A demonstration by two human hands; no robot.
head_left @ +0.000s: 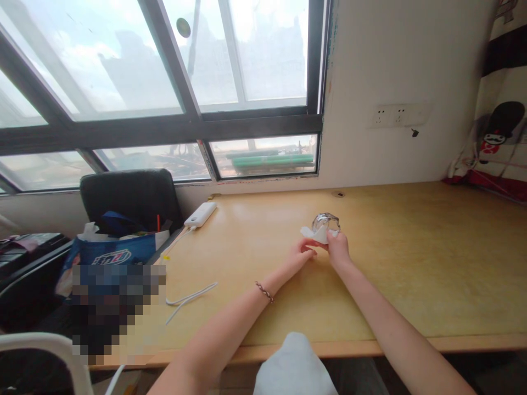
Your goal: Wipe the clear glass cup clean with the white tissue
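Above the wooden table (255, 274), my two hands are close together around a shiny silver metal thing (327, 216), curved like a hoop with openwork bands. Its exact kind is too small to make out. A crumpled white tissue (316, 235) lies against its near left side. My right hand (338, 248) is closed at the right side of the hoop, thumb up, gripping it. Fingers of my left hand (304, 252) are bent under the tissue and pinch it; their tips are partly hidden.
On the left of the table are a white power bank (201, 214) and a loose white cable (191, 296). A black chair (129, 192) with a blue bag (119, 252) stands beside it. Wall sockets (389, 115) and a patterned curtain (504, 109) are beyond the table.
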